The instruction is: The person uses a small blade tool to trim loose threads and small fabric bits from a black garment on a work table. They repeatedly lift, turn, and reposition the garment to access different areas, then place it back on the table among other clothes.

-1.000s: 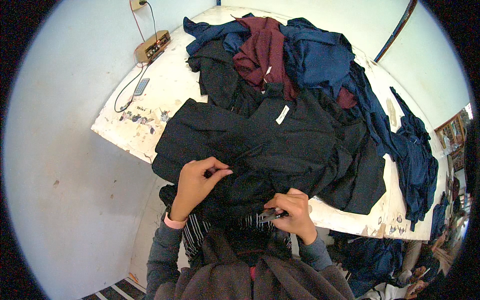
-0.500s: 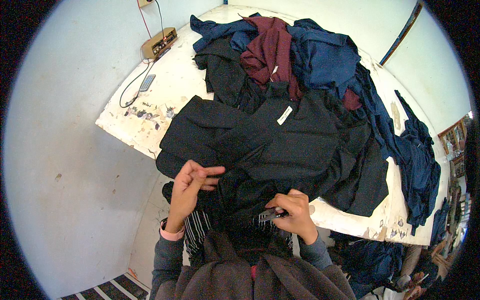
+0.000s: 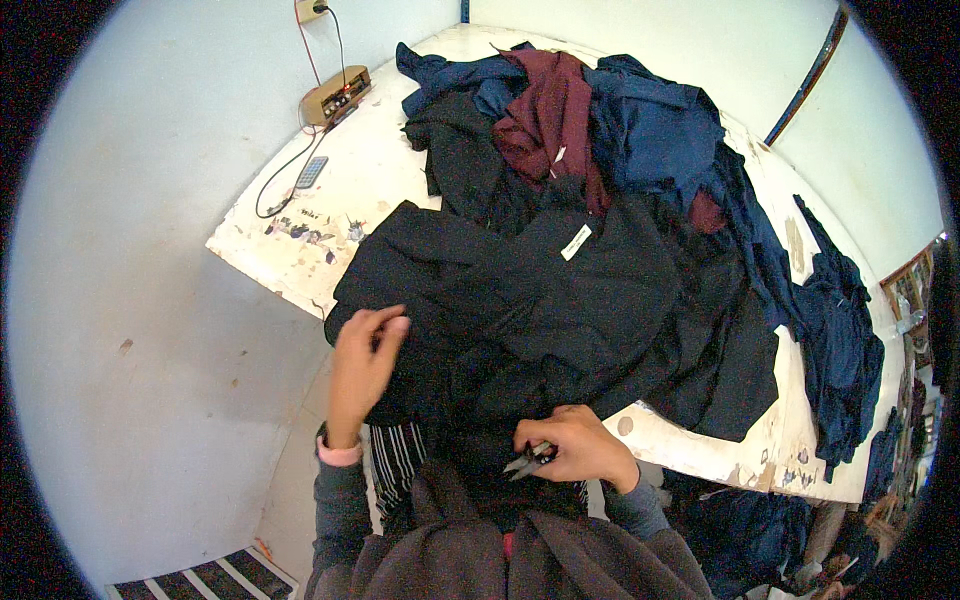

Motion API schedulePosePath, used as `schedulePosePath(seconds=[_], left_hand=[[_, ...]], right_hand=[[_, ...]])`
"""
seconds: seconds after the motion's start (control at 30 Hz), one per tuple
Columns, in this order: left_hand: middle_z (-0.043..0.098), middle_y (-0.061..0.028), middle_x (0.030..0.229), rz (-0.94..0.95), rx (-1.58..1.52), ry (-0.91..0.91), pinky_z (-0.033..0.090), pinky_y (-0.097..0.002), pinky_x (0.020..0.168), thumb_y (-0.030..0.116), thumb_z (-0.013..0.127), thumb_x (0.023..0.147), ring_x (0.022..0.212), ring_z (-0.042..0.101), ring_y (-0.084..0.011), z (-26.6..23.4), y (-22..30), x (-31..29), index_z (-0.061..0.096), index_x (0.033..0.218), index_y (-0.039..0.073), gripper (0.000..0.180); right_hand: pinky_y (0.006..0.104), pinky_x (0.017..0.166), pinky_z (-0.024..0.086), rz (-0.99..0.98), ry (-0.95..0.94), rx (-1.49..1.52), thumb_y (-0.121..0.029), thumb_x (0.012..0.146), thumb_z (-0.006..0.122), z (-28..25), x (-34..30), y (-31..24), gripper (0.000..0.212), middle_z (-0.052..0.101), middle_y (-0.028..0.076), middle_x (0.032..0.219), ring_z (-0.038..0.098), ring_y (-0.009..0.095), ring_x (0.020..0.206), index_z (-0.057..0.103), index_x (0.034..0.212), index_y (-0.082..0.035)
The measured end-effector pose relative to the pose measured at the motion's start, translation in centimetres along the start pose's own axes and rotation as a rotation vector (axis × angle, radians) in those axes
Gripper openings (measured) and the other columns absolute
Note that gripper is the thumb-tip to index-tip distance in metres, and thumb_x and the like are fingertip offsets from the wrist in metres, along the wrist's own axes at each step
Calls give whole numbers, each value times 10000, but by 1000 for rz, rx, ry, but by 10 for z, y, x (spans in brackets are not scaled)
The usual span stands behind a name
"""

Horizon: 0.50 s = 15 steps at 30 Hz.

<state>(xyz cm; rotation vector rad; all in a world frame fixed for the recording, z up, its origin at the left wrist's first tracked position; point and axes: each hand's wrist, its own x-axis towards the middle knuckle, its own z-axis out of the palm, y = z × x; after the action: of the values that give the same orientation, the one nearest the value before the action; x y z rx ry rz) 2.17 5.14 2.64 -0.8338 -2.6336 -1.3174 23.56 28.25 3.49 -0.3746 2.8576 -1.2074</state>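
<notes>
A black garment (image 3: 500,300) with a small white label (image 3: 576,242) lies spread over the table's near edge and hangs down toward my lap. Over its left side is my left hand (image 3: 362,370), thumb and fingertips brought together in a pinch; whatever is between them, if anything, is too small to make out. My right hand (image 3: 575,445) is closed around small thread snips (image 3: 530,461), their blades pointing left and slightly down, close to the garment's hanging part.
Dark blue garments (image 3: 650,120) and a maroon one (image 3: 548,110) are heaped farther back on the worn white table (image 3: 265,235). A brown box with cables (image 3: 336,95) and a grey remote control (image 3: 312,172) stand at the left. A wall (image 3: 150,300) borders that side.
My left hand has moved left and slightly up off the garment's middle, its spread fingers drawing together. My right hand with the snips has dropped slightly toward me.
</notes>
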Motion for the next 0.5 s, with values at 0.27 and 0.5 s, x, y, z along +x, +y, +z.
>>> schedulePosePath(seconds=[0.27,0.5], left_hand=[[737,-90,917,200,-291,22,525,-306,695,134,703,938,757,698,-202,28,65,60,684,1047,38,147],[715,-105,1039,285,-735,-331,546,-270,761,60,810,849,839,681,-121,3,126,51,562,1190,41,422]], right_hand=[[344,700,529,-109,94,471,-22,793,778,-54,-6,-24,183,733,98,906,704,221,830,736,972,-33],[203,690,461,-21,505,463,-64,801,839,-123,66,-54,440,716,75,1138,615,47,815,684,1211,-24]])
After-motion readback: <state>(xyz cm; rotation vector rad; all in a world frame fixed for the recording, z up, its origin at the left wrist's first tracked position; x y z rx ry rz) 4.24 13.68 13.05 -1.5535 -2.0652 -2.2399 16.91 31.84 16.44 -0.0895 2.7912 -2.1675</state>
